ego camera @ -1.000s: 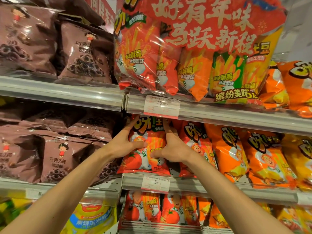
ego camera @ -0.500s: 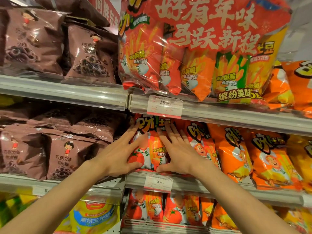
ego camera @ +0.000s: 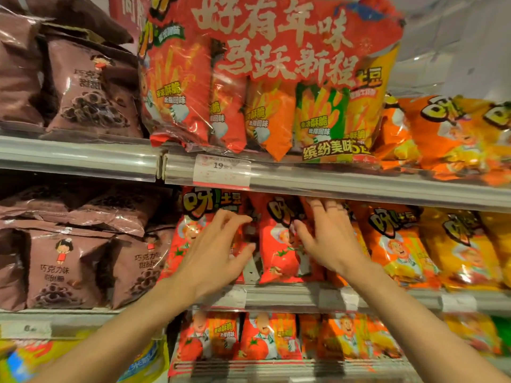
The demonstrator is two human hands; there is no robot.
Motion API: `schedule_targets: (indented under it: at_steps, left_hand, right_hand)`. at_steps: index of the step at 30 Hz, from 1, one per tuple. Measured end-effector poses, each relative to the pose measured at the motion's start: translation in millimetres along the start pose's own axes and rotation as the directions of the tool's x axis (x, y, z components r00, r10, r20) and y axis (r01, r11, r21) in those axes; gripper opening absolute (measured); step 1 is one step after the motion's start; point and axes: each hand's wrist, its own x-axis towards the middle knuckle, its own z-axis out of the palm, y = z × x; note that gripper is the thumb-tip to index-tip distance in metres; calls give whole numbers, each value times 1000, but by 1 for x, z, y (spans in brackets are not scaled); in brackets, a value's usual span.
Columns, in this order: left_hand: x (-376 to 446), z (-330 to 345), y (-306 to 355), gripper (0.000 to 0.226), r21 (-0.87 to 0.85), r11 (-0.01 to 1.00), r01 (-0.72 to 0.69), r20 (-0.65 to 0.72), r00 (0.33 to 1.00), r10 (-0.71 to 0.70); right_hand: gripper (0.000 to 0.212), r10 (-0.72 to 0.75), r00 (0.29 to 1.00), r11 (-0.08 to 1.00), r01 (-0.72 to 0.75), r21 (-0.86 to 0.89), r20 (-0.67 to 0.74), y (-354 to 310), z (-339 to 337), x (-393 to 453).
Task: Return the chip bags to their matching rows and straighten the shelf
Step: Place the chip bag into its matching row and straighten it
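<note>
Red tomato chip bags (ego camera: pixel 279 252) are standing between the spread left hand (ego camera: pixel 213 255) and the flat, open-fingered right hand (ego camera: pixel 329 239), which is touching them.

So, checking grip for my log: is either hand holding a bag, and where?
Nothing is gripped. The left hand and right hand are open against the red tomato bags.

Brown bags (ego camera: pixel 69 269) with a little red-dressed cartoon girl and dark rings; red chip bags (ego camera: pixel 279 244) printed with tomatoes and a white-hatted chef; orange bags (ego camera: pixel 398 244) beside them, then yellow bags (ego camera: pixel 464 244); silver shelf rail (ego camera: pixel 359 186) with a white-and-pink price tag (ego camera: pixel 221 171)
</note>
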Motion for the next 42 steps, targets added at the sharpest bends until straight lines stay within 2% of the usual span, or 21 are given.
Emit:
schedule_targets:
  at_steps: [2,6,10,13,16,18,20,23,25,27,29,32,34,37,42]
  left_hand:
    - [10,18,19,62,-42,995,88,90,992,-84]
    - [31,44,44,73,13,964,267,281,924,-260]
    - [46,56,47,86,24,920,392,377,848,-371]
    - [55,56,43,95,-107,881,460,431,820,-376]
    - [61,57,38,103,-230,858,460,426,840,-336]
    - [63,59,37,105,-290,841,456,413,853,-320]
    - [63,60,35,106,-343,820,459,399,861,-315]
    - [60,61,30,105,-387,807,446,362,878,-312]
    - [59,60,26,104,-409,805,429,341,891,-301]
    - [58,57,22,103,-431,804,409,321,903,-286]
    - [57,54,20,102,-458,797,394,309,911,-273]
    - [56,48,21,101,-489,790,370,314,919,-236]
    - [55,43,20,102,-496,787,365,323,920,-223]
    - [50,36,14,100,-493,797,349,346,919,-189]
    - [49,27,11,109,-466,812,351,417,897,-148]
  right_hand:
    - [54,29,999,996,-26,-85,26,25,0,-6]
    - [61,-28,980,974,71,-216,196,50,16,-20]
    - [67,23,982,959,32,-281,190,56,27,-23]
    - [69,90,983,944,-33,-328,158,66,24,-19]
    - [70,135,971,934,-58,-353,198,78,22,-17]
    - [68,110,964,943,-24,-332,243,80,24,-16]
    - [65,66,966,957,10,-289,250,77,22,-17]
    - [57,-20,988,981,48,-186,152,74,14,-19]
    - [47,-56,996,998,57,-13,71,71,7,-19]
    - [43,-48,992,979,23,205,114,66,1,-17]
    - [55,-16,960,920,-95,380,279,61,-1,-12]
    - [87,-32,857,728,-333,600,514,56,1,-4]
    - [106,-68,830,617,-401,677,554,53,5,-2]
    - [117,-120,814,475,-456,753,569,48,14,-1]
    - [124,-130,826,486,-429,761,548,43,22,-1]
